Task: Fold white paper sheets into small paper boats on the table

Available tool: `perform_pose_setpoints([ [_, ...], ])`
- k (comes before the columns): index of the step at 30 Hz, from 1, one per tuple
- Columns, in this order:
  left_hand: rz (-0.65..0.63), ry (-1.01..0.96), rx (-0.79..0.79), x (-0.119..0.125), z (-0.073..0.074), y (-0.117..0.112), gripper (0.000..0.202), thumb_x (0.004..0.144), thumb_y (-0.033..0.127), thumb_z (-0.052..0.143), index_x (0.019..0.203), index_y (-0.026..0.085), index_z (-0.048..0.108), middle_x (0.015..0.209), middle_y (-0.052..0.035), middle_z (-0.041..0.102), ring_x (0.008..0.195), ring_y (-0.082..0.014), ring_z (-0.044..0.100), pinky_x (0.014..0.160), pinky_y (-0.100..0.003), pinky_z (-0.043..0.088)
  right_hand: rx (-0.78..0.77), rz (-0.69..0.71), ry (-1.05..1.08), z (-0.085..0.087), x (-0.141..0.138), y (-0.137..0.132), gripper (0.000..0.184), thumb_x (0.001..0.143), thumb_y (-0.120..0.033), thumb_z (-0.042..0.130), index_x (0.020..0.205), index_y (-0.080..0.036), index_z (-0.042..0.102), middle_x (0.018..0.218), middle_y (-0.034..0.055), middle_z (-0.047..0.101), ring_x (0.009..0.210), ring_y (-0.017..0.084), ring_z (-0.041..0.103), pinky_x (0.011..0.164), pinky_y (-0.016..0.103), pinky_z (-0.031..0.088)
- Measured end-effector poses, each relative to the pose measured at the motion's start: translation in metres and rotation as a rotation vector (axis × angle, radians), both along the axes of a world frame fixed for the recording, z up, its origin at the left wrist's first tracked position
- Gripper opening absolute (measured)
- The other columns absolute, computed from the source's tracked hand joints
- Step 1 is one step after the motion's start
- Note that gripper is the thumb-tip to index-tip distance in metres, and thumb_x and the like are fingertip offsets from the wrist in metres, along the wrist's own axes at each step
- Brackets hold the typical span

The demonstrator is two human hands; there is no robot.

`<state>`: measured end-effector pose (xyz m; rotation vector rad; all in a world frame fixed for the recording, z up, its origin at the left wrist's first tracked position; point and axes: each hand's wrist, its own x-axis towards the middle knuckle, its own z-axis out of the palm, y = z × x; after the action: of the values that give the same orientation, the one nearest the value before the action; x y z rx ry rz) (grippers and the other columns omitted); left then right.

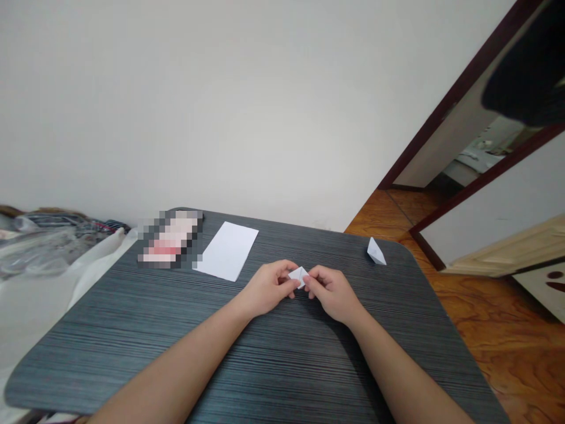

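Observation:
Between my two hands is a small piece of folded white paper [299, 275], shaped like a diamond with crease lines on its face. My left hand [271, 287] pinches its left side between thumb and fingers. On the opposite side, my right hand [327, 290] grips the paper the same way, thumb on the front. Fingers cover parts of both edges. A folded white paper boat [376, 252] rests on the table's far right. To the left of my hands lie flat white paper sheets [229, 250].
The dark wood-grain table [273, 365] stands against a white wall [247, 106]. A pixelated, blurred-out item [170, 241] lies at its back left. Plastic-wrapped things [53, 247] are heaped beyond the left edge. Wooden floor [481, 312] and a doorway are on the right.

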<state>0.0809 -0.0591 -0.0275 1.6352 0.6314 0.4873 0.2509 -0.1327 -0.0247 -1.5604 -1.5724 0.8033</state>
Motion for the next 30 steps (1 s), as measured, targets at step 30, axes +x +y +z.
perform_pose_setpoints([
  [30,-0.058,0.171,0.191,-0.002,0.011,-0.002,0.026,0.082,0.035,0.051,0.074,0.014,0.065,0.063,-0.0017,0.064,0.057,-0.0109,0.057,0.051,-0.018,0.038,0.212,0.098,-0.017,0.001,-0.002,0.002,0.011,0.085,-0.022,0.055,0.079,-0.018,0.064,0.074,0.0025,0.059,0.067,0.014,0.054,0.06,0.026,0.041],
])
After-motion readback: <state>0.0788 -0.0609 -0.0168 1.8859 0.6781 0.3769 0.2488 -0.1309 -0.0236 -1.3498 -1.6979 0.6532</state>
